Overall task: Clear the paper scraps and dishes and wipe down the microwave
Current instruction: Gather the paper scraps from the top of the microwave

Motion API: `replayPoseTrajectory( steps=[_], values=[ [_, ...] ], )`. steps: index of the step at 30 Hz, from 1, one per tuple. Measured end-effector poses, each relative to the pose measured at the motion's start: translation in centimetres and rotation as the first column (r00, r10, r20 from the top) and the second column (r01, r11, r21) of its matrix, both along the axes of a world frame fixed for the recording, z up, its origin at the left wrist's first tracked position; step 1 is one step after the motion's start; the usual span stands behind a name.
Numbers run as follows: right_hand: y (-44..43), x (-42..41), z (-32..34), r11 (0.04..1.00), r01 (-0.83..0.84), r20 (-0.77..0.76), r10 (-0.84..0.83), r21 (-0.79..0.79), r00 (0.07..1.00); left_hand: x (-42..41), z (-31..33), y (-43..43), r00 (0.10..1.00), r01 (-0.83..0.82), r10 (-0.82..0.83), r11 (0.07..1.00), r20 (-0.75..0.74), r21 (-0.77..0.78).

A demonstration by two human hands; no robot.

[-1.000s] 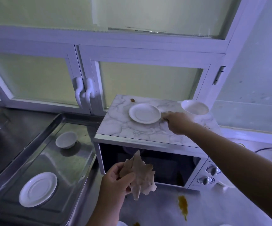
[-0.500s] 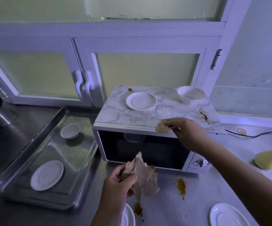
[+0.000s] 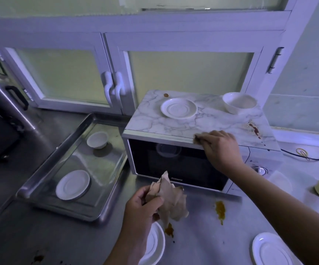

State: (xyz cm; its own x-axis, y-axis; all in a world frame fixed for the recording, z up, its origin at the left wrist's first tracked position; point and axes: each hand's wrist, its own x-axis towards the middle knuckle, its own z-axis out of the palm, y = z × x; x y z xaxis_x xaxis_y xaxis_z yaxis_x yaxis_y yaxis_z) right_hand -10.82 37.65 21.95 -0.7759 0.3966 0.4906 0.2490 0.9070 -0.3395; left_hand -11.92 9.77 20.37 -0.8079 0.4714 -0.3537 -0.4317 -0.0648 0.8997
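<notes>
The microwave sits in the middle of the frame on a grey tabletop; its door is dark and its top looks like white marble. The right hand rests on the front edge of that top; its fingers are curled and pinch a small paper scrap against the edge. The left hand is low in the middle of the frame, in front of the microwave door; its fingers are clamped on a crumpled brown paper, which sticks up and hangs down from the fist.

A white saucer lies on top of the microwave near the back; a white bowl stands at the back right corner, apart from the saucer; a small brown spot is at the back left; a red stain runs along the right side of the top.

A metal tray lies just left of the microwave; inside it are a small white bowl at the far end and a white plate at the near end. Another white dish lies at the bottom of the frame, partly hidden by the left wrist; one more white dish is in the lower right corner. A yellow smear is on the tabletop in front of the microwave; an orange-brown smear is just below the crumpled brown paper. White cupboard doors with two handles fill the back.
</notes>
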Motion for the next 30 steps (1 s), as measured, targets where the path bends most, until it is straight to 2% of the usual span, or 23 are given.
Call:
replayPoseTrajectory(
  steps=[4, 8, 10, 12, 13, 14, 15, 16, 17, 18, 19, 23, 30],
  values=[
    [0.2, 0.6, 0.2, 0.999, -0.004, 0.122, -0.001, 0.042, 0.993, 0.6, -0.1, 0.3, 1.0, -0.014, 0.014, 1.0, 0.0, -0.024],
    [-0.9, 1.2, 0.7, 0.997, -0.033, -0.021, 0.035, 0.077, 0.999, 1.3, -0.1, 0.3, 1.0, -0.014, 0.014, 0.999, -0.001, -0.032],
    [-2.2, 1.6, 1.3, 0.997, -0.03, -0.019, 0.031, 0.066, 0.999, 1.4, -0.2, 0.1, 1.0, -0.022, 0.022, 0.999, 0.007, -0.037],
    [-3.4, 2.3, 2.0, 0.997, -0.073, 0.02, 0.073, -0.038, 0.997, 1.5, -0.3, -0.3, 0.999, -0.036, 0.037, 0.998, 0.016, -0.042],
    [-4.0, 2.9, 2.3, 0.968, -0.162, 0.015, 0.168, -0.194, 0.986, 1.5, -0.5, -0.4, 0.999, -0.042, 0.043, 0.998, 0.02, -0.046],
    [-4.7, 3.6, 2.7, 0.873, -0.273, -0.031, 0.285, -0.403, 0.958, 1.5, -0.6, -0.6, 0.998, -0.05, 0.052, 0.997, 0.023, -0.051],
    [-5.6, 4.3, 3.0, 0.698, -0.365, -0.127, 0.37, -0.616, 0.92, 1.4, -0.7, -0.8, 0.998, -0.059, 0.061, 0.996, 0.026, -0.06],
    [-6.5, 5.0, 3.2, 0.472, -0.404, -0.219, 0.399, -0.783, 0.891, 1.4, -0.8, -1.0, 0.997, -0.066, 0.068, 0.995, 0.029, -0.071],
    [-7.3, 5.8, 3.1, 0.246, -0.402, -0.283, 0.406, -0.882, 0.869, 1.5, -0.8, -1.2, 0.997, -0.065, 0.067, 0.995, 0.034, -0.073],
    [-8.1, 6.4, 2.5, 0.089, -0.38, -0.314, 0.407, -0.921, 0.857, 1.5, -0.7, -1.4, 0.998, -0.051, 0.054, 0.997, 0.043, -0.056],
    [-8.9, 6.9, 1.9, 0.021, -0.361, -0.318, 0.43, -0.932, 0.845, 1.5, -0.6, -1.7, 0.998, -0.026, 0.027, 0.999, 0.052, -0.025],
    [-11.0, 7.5, 0.0, 0.078, -0.309, -0.252, 0.408, -0.948, 0.877, 1.2, -0.1, -2.2, 0.993, 0.117, -0.119, 0.99, 0.024, 0.08],
    [-12.0, 8.2, 0.2, 0.164, -0.406, -0.349, 0.292, -0.899, 0.891, 1.2, 0.3, -2.0, 0.962, 0.261, -0.272, 0.939, 0.023, 0.225]
  ],
)
